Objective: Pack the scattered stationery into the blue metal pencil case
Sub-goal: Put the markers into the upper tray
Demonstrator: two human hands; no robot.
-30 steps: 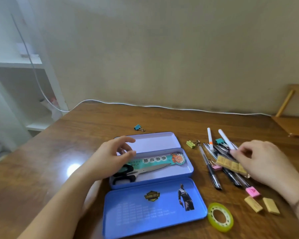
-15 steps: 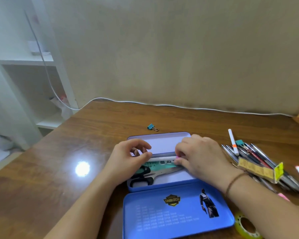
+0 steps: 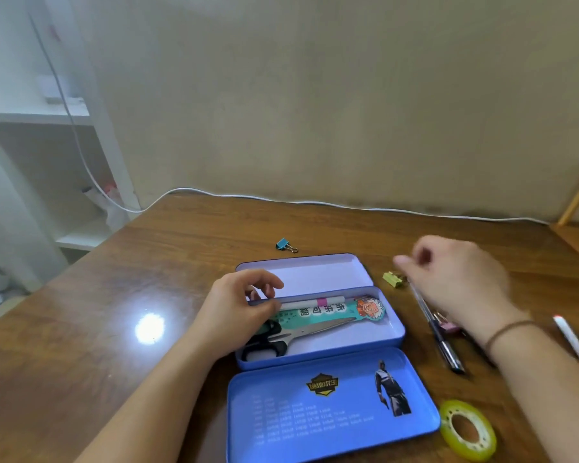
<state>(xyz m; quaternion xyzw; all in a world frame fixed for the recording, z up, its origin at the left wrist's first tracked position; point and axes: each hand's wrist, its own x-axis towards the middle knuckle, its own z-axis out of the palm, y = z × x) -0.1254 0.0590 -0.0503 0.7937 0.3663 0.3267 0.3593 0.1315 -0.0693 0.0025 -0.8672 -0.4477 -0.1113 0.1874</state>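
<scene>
- Pencil case (image 3: pixel 393 332) lies open on the table (image 3: pixel 81 329), long axis running 9 to 3 o'clock, its lid (image 3: pixel 331 409) flat at 6 o'clock.
- Inside, scissors (image 3: pixel 301 332), a bookmark (image 3: pixel 328 310) and a white pen (image 3: pixel 311 302) point toward 2 o'clock.
- Left hand (image 3: pixel 238 312) rests on the case's left end, fingers loosely curled, holding nothing.
- Right hand (image 3: pixel 455 279) is blurred at 3 o'clock; it seems empty, but I cannot tell.
- It hides most of the pens (image 3: pixel 438 332).
</scene>
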